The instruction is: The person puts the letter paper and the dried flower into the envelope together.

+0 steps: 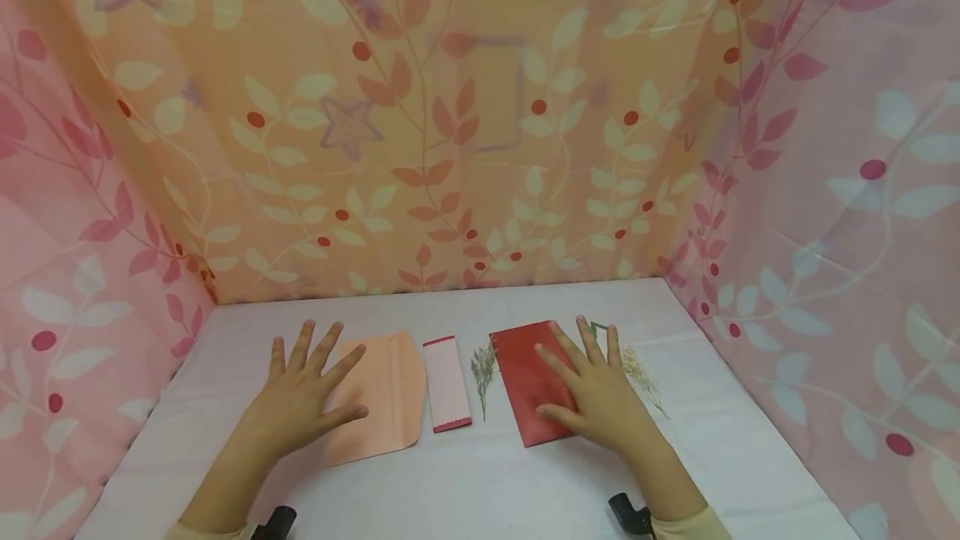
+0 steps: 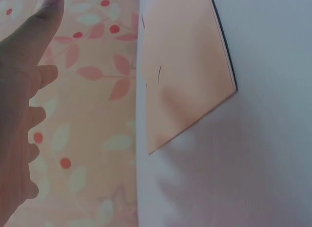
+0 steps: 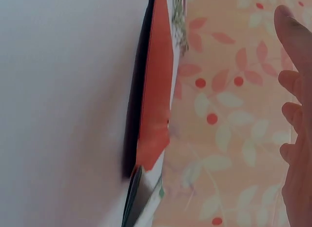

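My left hand (image 1: pixel 303 402), fingers spread, is over the left edge of a peach envelope (image 1: pixel 382 398) and holds nothing. With fingers also spread, my right hand (image 1: pixel 603 394) is above the right part of a red envelope (image 1: pixel 528 382). The left wrist view shows the left hand (image 2: pixel 17 105) raised apart from the peach envelope (image 2: pixel 190 66). In the right wrist view the right hand (image 3: pixel 297 110) is likewise apart from the red envelope (image 3: pixel 157 85). Between the envelopes lie a pale pink strip with red ends (image 1: pixel 447 383) and a dried sprig (image 1: pixel 483 369).
Right of the red envelope lie a pale dried flower sprig (image 1: pixel 641 373) and a green-edged card (image 1: pixel 598 330), partly hidden by the right hand. A white cloth (image 1: pixel 450 498) covers the table. Patterned curtains (image 1: pixel 420 107) stand behind and at both sides.
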Demonstrator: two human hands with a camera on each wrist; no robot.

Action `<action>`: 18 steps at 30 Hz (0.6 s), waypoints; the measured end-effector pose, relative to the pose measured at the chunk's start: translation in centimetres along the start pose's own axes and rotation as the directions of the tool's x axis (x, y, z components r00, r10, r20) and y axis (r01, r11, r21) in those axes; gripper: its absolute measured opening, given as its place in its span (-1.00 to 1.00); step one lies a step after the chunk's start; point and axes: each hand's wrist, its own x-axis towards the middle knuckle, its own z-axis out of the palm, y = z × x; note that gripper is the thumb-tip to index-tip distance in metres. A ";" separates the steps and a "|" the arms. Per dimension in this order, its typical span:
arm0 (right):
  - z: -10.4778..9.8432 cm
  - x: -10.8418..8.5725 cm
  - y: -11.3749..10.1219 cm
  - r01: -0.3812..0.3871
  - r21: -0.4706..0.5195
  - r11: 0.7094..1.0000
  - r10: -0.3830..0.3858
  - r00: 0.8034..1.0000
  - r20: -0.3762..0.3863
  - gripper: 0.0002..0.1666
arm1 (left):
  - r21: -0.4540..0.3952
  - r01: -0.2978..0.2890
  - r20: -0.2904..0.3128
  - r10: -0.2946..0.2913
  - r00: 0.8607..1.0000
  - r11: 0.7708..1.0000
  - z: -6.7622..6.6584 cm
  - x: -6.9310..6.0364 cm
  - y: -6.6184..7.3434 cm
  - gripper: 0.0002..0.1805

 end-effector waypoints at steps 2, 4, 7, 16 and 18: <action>0.2 0.6 -0.9 0.013 0.025 1.000 -0.013 1.000 0.001 0.09 | -0.006 -0.001 -0.001 0.001 1.000 1.000 0.2 0.3 0.3 -0.05; 0.5 1.2 -1.7 0.032 0.039 0.999 -0.032 0.999 0.000 0.08 | -0.014 -0.003 0.005 0.003 1.000 1.000 0.5 0.5 0.4 -0.04; 1.0 2.1 -3.0 0.055 0.058 0.997 -0.056 0.998 0.012 0.08 | -0.021 -0.003 0.014 0.004 1.000 1.000 0.9 0.8 0.7 -0.02; 2.0 4.4 -6.5 0.091 0.107 0.990 -0.098 0.993 0.070 0.07 | -0.049 -0.001 0.034 0.002 0.999 0.999 2.0 1.2 1.1 0.00; 2.2 4.7 -7.3 0.094 0.114 0.989 -0.104 0.990 0.092 0.04 | -0.061 0.003 0.036 0.000 0.999 0.998 2.3 1.2 1.2 0.00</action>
